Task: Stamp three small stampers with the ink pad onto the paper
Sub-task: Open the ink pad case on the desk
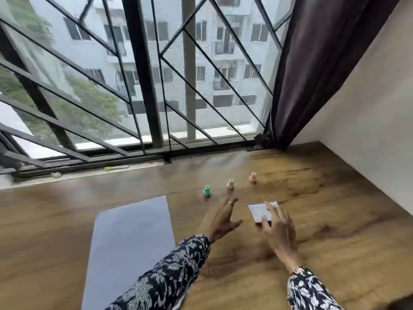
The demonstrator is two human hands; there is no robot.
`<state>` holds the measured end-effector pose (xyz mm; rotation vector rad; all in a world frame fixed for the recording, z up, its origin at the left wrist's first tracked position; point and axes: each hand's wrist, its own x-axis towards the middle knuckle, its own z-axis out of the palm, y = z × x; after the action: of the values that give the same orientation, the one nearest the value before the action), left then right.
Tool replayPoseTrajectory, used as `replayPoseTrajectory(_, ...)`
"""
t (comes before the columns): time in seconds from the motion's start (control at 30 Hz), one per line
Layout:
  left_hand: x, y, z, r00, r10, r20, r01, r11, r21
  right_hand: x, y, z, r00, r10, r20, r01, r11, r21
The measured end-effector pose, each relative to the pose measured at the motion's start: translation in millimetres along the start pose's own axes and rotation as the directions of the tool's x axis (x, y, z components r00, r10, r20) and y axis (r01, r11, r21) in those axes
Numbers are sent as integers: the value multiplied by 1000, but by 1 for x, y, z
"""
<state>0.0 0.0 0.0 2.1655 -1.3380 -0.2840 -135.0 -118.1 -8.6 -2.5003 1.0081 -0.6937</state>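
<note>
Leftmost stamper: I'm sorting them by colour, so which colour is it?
Green: the leftmost stamper shows best in the head view, upright on the table.

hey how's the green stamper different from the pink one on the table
Colour: the green stamper is teal green, the pink stamper pale pink. Place: the green one stands at the left end of the row, close to the paper; the pink one stands at the right end, farther back toward the window. The green one is nearer the left hand. Both stand upright on the table, untouched, and look alike in shape.
</note>
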Motion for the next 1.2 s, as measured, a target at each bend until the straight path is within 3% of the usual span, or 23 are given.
replayPoseTrajectory(0.1, 16, 7, 20, 996, -46, 75, 43, 998, 40, 12, 24, -4, 986, 141, -91, -132, 987, 96)
replayPoseTrajectory(0.23, 34, 6, 43, 981, -142, 133, 126, 985, 119, 20, 53, 2, 953, 295, -73, -269, 929, 253)
replayPoseTrajectory(0.5, 18, 1, 53, 985, -173, 11, 171, 980, 106, 9, 50, 15, 967, 255, 8, -244, 917, 317)
replayPoseTrajectory(0.67, -40, -18, 34, 972, -181, -151, 203, 967, 151, -21, 15, 21, 978, 172, 118, -205, 893, 400)
replayPoseTrajectory(0.83, -102, -39, 13, 940, -289, -182, 315, 940, 134, -60, -28, 28, 981, 64, 182, -137, 897, 420)
replayPoseTrajectory(0.93, -128, -49, 5, 930, -285, -233, 316, 942, 112, -79, -47, 30, 974, 54, 218, -148, 886, 440)
replayPoseTrajectory(1.03, -139, -59, 1, 931, -304, -202, 329, 938, 108, -94, -59, 33, 962, 61, 266, -168, 900, 401)
replayPoseTrajectory(1.2, -138, -67, 0, 917, -346, -198, 344, 938, -46, -104, -79, 41, 933, 84, 350, -178, 952, 247)
